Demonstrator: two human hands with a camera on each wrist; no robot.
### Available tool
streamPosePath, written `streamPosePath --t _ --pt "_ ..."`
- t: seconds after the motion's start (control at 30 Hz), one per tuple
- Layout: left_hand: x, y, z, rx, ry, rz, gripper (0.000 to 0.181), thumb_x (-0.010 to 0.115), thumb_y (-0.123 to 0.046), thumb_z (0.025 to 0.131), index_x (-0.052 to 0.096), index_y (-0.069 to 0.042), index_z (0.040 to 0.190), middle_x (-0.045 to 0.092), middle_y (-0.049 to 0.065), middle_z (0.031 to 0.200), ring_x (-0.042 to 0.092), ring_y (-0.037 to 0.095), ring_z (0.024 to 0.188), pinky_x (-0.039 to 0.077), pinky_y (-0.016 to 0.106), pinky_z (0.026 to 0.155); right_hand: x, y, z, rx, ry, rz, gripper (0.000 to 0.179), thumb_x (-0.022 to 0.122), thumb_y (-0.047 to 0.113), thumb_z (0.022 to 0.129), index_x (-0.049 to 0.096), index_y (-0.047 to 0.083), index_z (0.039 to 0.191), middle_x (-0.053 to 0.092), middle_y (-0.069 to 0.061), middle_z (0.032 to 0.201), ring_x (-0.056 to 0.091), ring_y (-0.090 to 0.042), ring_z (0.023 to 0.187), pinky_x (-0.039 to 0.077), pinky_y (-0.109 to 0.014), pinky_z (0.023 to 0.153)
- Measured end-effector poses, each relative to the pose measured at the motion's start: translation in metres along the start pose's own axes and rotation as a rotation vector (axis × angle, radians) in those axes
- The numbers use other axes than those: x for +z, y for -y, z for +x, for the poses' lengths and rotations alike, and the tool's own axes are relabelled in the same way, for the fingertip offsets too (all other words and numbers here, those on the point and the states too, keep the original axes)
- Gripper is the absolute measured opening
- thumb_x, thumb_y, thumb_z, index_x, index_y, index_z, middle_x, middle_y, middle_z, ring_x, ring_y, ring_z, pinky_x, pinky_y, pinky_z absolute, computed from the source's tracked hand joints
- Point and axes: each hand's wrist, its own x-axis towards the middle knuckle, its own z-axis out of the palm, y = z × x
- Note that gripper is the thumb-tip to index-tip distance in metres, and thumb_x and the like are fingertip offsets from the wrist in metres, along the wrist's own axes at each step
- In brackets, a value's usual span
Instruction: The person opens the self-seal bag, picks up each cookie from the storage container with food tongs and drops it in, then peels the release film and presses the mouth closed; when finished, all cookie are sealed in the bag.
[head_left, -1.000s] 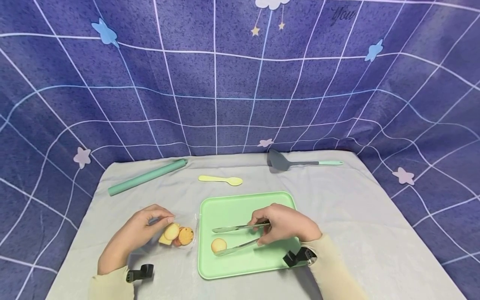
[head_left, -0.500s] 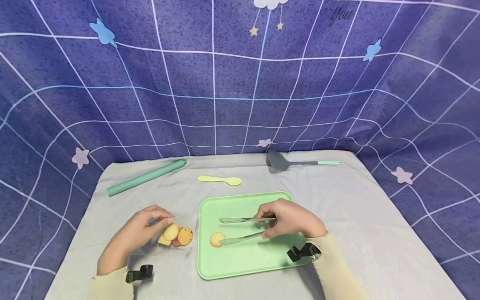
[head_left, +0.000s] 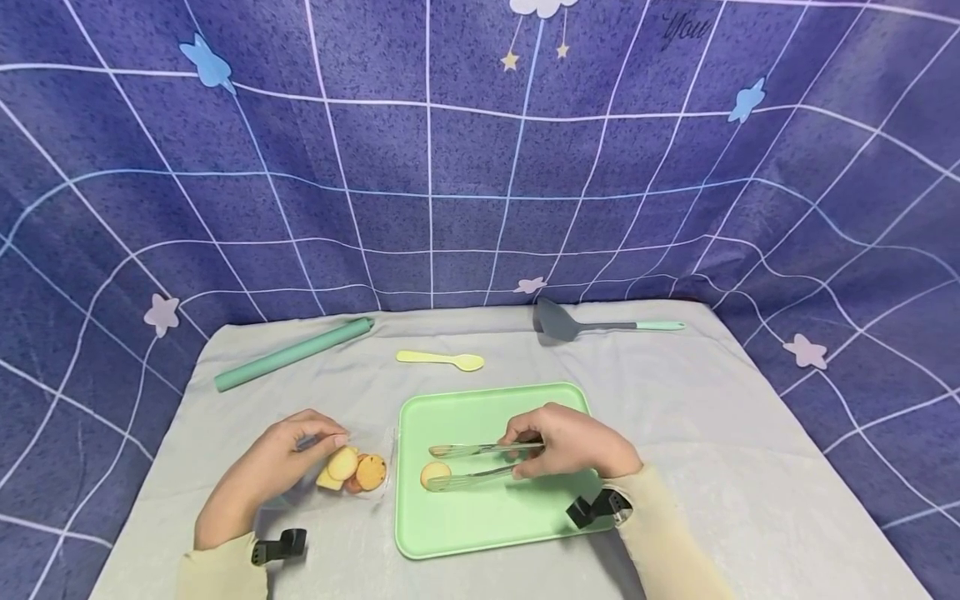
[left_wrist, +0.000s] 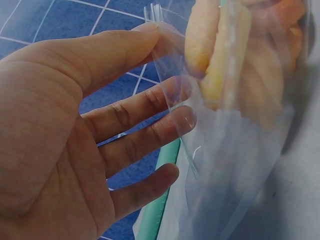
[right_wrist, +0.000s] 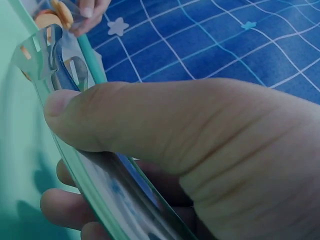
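Observation:
My left hand pinches the edge of a clear plastic bag between thumb and index finger. The other fingers lie spread behind the film in the left wrist view. Inside the bag are several cookies, some round, one squarish. Over a light green tray, my right hand grips metal tongs with thumb and fingers. Their arms stand apart, slotted tips pointing left. A round pale cookie lies on the tray's left part, and the nearer tong tip overlaps its front edge.
Behind the tray lies a yellow spoon. A green rolling-pin-like rod is at the back left, a dark spatula with a mint handle at the back right. A blue gridded curtain hangs behind the table.
My right hand with the tongs went right and back, then returned left, and the tong tips are now closer together. The tray cookie shifted slightly away from me. My left hand stayed still.

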Motion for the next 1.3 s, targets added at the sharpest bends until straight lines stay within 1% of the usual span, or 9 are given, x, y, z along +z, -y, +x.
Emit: streamPosePath --t 0.07,0.1,0.2,0.3,0.53,0.7,0.9,1.03,1.3 --pt "0.001 0.001 0.001 0.014 -0.005 0.004 0.007 0.073 -0.02 0.097 0.079 -0.018 0.096 0.068 -0.014 0.1 0.063 0.012 0.098 0.049 0.028 0.088 -0.002 -0.002 -0.002 0.012 -0.012 -0.012 0.026 0.087 0.02 0.082 0.074 0.017 0.104 0.068 0.015 0.083 0.052 -0.002 0.064 0.044 -0.021 0.057" --pt "0.001 0.001 0.001 0.018 -0.005 0.006 0.007 0.073 -0.019 0.097 0.079 -0.018 0.096 0.068 -0.014 0.1 0.063 0.012 0.098 0.049 0.028 0.088 -0.003 -0.003 -0.003 0.023 -0.018 -0.014 0.027 0.088 0.02 0.081 0.074 0.017 0.105 0.069 0.014 0.084 0.054 -0.003 0.065 0.046 -0.021 0.058" --pt "0.002 0.002 0.002 0.03 -0.01 0.009 0.007 0.073 -0.018 0.096 0.079 -0.016 0.096 0.068 -0.014 0.099 0.063 0.012 0.097 0.049 0.027 0.087 -0.006 -0.005 -0.005 0.047 -0.034 -0.012 0.028 0.088 0.02 0.081 0.075 0.017 0.106 0.073 0.008 0.09 0.06 -0.012 0.069 0.051 -0.025 0.062" --pt "0.003 0.003 0.002 0.037 -0.015 0.008 0.006 0.073 -0.017 0.096 0.079 -0.016 0.095 0.068 -0.014 0.099 0.064 0.012 0.097 0.048 0.025 0.087 -0.007 -0.006 -0.007 0.057 -0.042 -0.001 0.029 0.089 0.019 0.08 0.075 0.017 0.106 0.074 0.004 0.091 0.062 -0.017 0.071 0.051 -0.026 0.063" --pt "0.003 0.003 0.002 0.048 -0.022 -0.005 0.006 0.074 -0.015 0.096 0.079 -0.016 0.095 0.068 -0.013 0.099 0.064 0.012 0.097 0.046 0.019 0.088 -0.004 -0.003 -0.003 0.034 -0.028 -0.023 0.029 0.088 0.022 0.081 0.074 0.017 0.106 0.068 0.014 0.084 0.052 -0.006 0.065 0.046 -0.023 0.059" --pt "0.002 0.002 0.002 0.032 -0.018 -0.002 0.006 0.073 -0.016 0.096 0.079 -0.016 0.095 0.068 -0.013 0.099 0.064 0.012 0.097 0.047 0.022 0.087 -0.001 -0.004 -0.001 0.036 -0.024 -0.016 0.026 0.087 0.02 0.082 0.074 0.017 0.105 0.069 0.011 0.086 0.054 -0.009 0.066 0.046 -0.022 0.059" --pt "0.002 0.002 0.001 0.012 -0.012 0.0 0.006 0.073 -0.018 0.096 0.079 -0.017 0.095 0.068 -0.014 0.1 0.064 0.013 0.098 0.047 0.024 0.088 0.0 -0.006 0.0 0.02 -0.023 -0.022 0.025 0.086 0.02 0.083 0.073 0.017 0.104 0.066 0.014 0.082 0.048 -0.002 0.062 0.041 -0.021 0.055" --pt "0.002 0.003 0.001 0.006 -0.011 -0.009 0.007 0.073 -0.018 0.097 0.079 -0.018 0.095 0.068 -0.013 0.1 0.063 0.013 0.098 0.047 0.022 0.088 -0.001 -0.008 0.0 0.007 -0.026 -0.015 0.025 0.086 0.02 0.083 0.073 0.017 0.105 0.065 0.014 0.08 0.046 -0.002 0.061 0.039 -0.02 0.054" --pt "0.003 0.007 0.001 -0.012 -0.006 -0.008 0.006 0.073 -0.021 0.096 0.079 -0.02 0.096 0.068 -0.015 0.101 0.063 0.013 0.099 0.047 0.023 0.088 -0.002 -0.013 -0.003 -0.019 -0.04 0.026 0.027 0.085 0.016 0.084 0.073 0.014 0.108 0.068 0.016 0.086 0.055 -0.002 0.065 0.046 -0.021 0.057"
